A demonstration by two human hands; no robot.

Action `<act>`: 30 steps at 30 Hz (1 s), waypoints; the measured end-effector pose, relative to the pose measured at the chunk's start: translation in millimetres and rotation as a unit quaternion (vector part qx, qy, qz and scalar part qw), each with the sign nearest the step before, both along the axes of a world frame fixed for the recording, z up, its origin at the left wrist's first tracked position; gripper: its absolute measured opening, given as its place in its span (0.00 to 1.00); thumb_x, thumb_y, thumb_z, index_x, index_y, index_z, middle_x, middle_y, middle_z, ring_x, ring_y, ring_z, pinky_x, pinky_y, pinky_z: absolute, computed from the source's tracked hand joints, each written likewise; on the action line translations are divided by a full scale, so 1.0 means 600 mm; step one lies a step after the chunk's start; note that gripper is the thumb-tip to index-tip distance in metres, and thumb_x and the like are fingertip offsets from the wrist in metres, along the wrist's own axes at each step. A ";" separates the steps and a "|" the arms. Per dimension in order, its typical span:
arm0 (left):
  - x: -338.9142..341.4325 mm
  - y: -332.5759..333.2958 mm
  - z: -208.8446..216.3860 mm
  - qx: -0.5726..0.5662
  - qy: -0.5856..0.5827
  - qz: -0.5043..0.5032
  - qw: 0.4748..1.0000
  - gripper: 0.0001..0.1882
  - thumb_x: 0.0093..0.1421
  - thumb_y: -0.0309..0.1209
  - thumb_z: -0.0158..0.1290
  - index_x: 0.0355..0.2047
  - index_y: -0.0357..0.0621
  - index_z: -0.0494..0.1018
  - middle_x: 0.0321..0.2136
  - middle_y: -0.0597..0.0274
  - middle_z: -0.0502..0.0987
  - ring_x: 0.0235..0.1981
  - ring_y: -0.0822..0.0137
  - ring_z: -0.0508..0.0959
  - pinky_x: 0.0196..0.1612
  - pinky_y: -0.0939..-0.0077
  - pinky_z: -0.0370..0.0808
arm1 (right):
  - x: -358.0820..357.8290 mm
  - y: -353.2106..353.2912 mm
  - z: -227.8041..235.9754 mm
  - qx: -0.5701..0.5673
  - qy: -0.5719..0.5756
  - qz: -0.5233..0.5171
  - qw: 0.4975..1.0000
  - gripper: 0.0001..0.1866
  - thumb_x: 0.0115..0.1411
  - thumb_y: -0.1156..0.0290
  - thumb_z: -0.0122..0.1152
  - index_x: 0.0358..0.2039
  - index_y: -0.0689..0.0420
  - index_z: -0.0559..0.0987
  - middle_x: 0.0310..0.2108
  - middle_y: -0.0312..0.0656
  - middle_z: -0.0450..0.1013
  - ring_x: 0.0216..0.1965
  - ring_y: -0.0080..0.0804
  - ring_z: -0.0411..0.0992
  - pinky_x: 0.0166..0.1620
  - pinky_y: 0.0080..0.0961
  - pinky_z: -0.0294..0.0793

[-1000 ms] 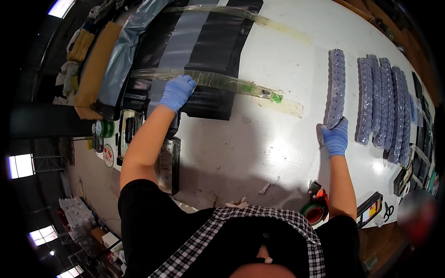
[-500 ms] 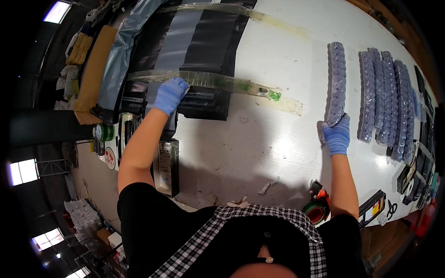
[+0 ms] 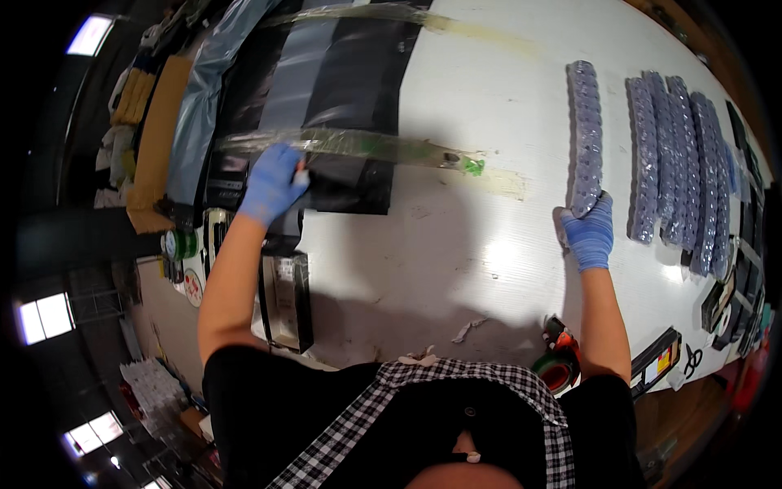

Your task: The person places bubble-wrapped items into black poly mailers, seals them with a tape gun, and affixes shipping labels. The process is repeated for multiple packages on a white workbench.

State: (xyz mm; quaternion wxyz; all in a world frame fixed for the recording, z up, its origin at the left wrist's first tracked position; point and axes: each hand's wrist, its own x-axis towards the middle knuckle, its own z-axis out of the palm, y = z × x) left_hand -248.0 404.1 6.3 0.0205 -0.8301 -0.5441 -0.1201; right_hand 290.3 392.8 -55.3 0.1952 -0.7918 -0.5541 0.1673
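My right hand (image 3: 588,235), in a blue knit glove, is closed around the lower end of a long bubble-wrapped roll (image 3: 585,134) lying upright in the picture on the white table (image 3: 481,244). My left hand (image 3: 275,183), gloved the same way, is over the lower end of a stack of black and grey plastic bags (image 3: 358,106). Its fingers are curled and seem to pinch the top black bag; the fingertips are partly hidden. A clear tape strip (image 3: 415,149) runs across the stack just above this hand and sticks to the table.
Several more wrapped rolls (image 3: 643,163) lie side by side at the right. A tape dispenser (image 3: 558,367) and scissors (image 3: 693,360) lie near the front edge. Below my left hand is an open narrow box (image 3: 287,301). Green tape rolls (image 3: 181,244) and cardboard (image 3: 159,138) are at the left.
My left hand has moved left and slightly toward me, and the lower part of the black bag has shifted and blurred. The right hand still holds the wrapped roll, nearly unmoved.
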 end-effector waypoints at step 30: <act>0.425 -0.125 -0.183 -0.401 -0.310 -0.007 0.862 0.12 0.62 0.33 0.51 0.39 0.36 0.72 0.31 0.55 0.78 0.35 0.63 0.77 0.43 0.69 0.74 | 0.023 -0.728 -0.148 -0.136 0.642 -0.050 0.753 0.48 0.49 0.71 0.74 0.67 0.54 0.57 0.57 0.46 0.68 0.53 0.33 0.71 0.56 0.26 0.71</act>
